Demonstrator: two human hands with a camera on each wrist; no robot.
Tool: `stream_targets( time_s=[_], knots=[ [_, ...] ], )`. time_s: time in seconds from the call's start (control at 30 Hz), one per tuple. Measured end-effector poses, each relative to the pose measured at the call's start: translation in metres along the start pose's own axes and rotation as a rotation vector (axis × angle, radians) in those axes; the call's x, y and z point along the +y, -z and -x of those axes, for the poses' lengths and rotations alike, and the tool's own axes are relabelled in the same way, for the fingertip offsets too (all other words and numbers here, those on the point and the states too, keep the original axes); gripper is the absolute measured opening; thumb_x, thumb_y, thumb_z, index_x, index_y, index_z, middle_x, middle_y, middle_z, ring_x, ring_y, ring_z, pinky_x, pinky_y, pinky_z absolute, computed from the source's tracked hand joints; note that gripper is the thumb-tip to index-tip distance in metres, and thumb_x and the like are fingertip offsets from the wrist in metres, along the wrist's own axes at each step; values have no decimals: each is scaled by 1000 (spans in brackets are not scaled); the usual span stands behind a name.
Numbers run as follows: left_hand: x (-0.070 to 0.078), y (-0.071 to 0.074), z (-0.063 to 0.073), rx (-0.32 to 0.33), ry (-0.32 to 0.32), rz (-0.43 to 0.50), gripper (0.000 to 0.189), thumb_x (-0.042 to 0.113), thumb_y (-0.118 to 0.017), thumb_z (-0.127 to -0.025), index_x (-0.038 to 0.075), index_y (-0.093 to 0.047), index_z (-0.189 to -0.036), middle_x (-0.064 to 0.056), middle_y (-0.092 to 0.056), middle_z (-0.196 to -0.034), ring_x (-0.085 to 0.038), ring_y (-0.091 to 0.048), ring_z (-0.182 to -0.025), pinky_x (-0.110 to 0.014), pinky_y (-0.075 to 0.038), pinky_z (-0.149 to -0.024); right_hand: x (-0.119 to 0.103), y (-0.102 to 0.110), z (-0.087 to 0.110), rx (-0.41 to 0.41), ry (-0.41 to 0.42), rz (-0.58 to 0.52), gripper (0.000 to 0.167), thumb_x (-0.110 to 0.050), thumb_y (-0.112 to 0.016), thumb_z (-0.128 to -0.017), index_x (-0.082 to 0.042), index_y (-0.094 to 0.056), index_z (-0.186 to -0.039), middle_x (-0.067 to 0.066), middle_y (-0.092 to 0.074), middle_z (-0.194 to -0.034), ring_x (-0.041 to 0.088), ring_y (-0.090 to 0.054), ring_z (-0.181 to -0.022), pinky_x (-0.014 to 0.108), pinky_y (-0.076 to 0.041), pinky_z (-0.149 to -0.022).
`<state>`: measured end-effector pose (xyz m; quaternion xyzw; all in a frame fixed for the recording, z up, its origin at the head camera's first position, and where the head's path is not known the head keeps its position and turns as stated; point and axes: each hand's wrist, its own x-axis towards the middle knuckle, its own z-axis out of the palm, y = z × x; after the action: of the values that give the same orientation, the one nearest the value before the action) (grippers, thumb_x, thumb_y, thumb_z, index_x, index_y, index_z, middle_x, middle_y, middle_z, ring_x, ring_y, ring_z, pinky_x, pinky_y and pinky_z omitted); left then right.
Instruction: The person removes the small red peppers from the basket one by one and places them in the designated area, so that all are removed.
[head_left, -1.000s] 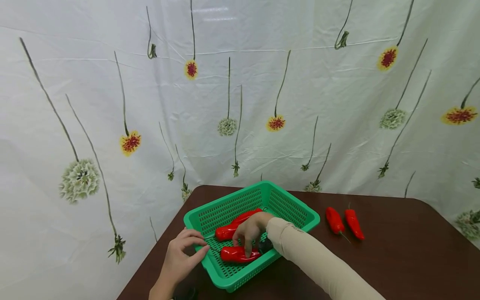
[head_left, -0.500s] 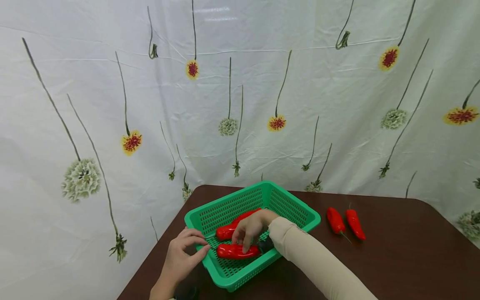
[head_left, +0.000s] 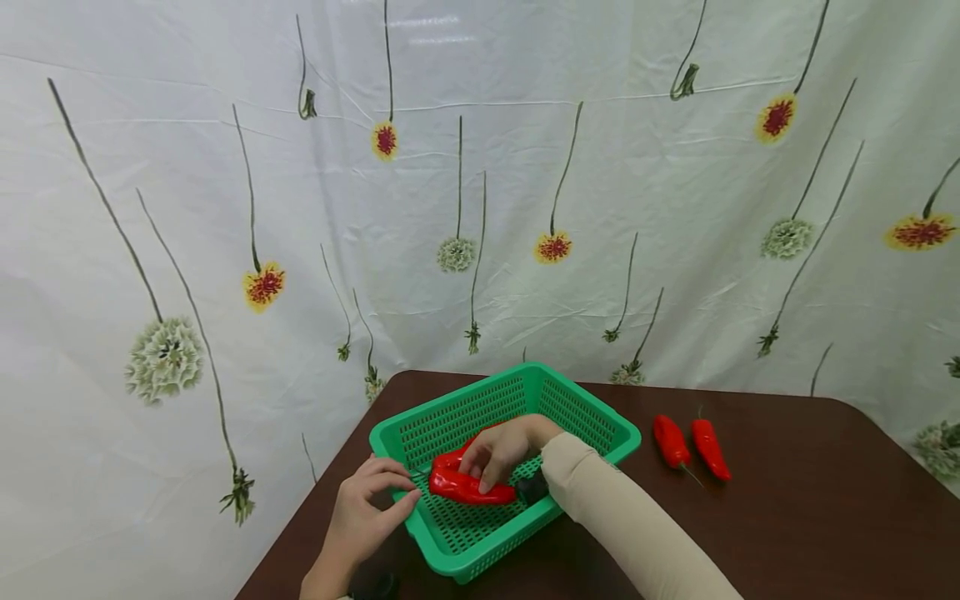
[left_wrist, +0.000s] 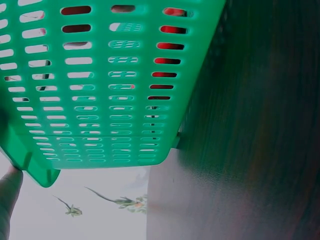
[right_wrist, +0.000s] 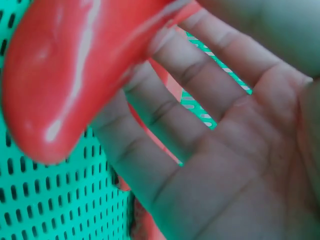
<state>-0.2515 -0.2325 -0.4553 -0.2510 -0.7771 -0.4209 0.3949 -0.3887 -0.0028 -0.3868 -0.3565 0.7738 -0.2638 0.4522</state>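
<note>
The red pepper [head_left: 468, 490] in the right hand [head_left: 498, 457] sits inside the green plastic basket [head_left: 438, 560], toward eight o'clock of its middle. Thumb and fingers pinch it, its rounded end pointing to ten o'clock and its narrower part to four. Whether it rests on the mesh floor or hangs just above cannot be told. Directly beyond it, toward eleven, lies a second pepper [head_left: 446, 459], partly covered; how many more the hand hides is unclear. A dark object [head_left: 532, 487], perhaps the wrist camera, shows beneath the cream sleeve [head_left: 630, 521].

The left hand [head_left: 360, 515] is at the basket's eight-thirty edge, fingers and thumb bent lightly over the rim, holding it. Outside the basket, at three o'clock, two red chillies lie side by side on the dark brown table [head_left: 810, 483]: a broader chilli [head_left: 670, 442] and a slimmer chilli [head_left: 710, 450]. A flowered cloth [head_left: 510, 292] hangs at twelve.

The step in hand looks like settling the pinched pepper among its neighbours. The next move probably calls for laying it flat alongside them and loosening the fingers, with the rim kept steady.
</note>
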Motion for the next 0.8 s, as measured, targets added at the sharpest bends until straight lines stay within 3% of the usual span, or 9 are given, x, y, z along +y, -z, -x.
stream_targets(
  time_s=[0.27,0.43,0.8],
  knots=[
    [0,0,-2,-16,-2,-7,30,-5,-85,-70,23,-75,-78,7,-68,-87,-8,-60,-84,-17,-50,-78,5,4,3,63,119,-95,39,-4,-65,-94,-9,-60,-133,2,-64,-106,16,-60,-94,28,-57,-80],
    [1,1,-2,-12,-7,-14,31,-6,-85,-70,23,-75,-77,7,-68,-86,-8,-60,-83,-15,-49,-78,3,4,9,158,170,-152,37,-4,-64,-94,-7,-61,-131,7,-67,-107,17,-63,-92,30,-58,-80],
    [1,0,2,-1,16,-35,34,-5,-87,-68,26,-75,-78,8,-68,-87,-9,-61,-84,-16,-50,-77,-16,7,34,375,193,-234,43,-10,-68,-93,-8,-60,-135,11,-66,-116,20,-64,-95,36,-58,-83]
  ],
)
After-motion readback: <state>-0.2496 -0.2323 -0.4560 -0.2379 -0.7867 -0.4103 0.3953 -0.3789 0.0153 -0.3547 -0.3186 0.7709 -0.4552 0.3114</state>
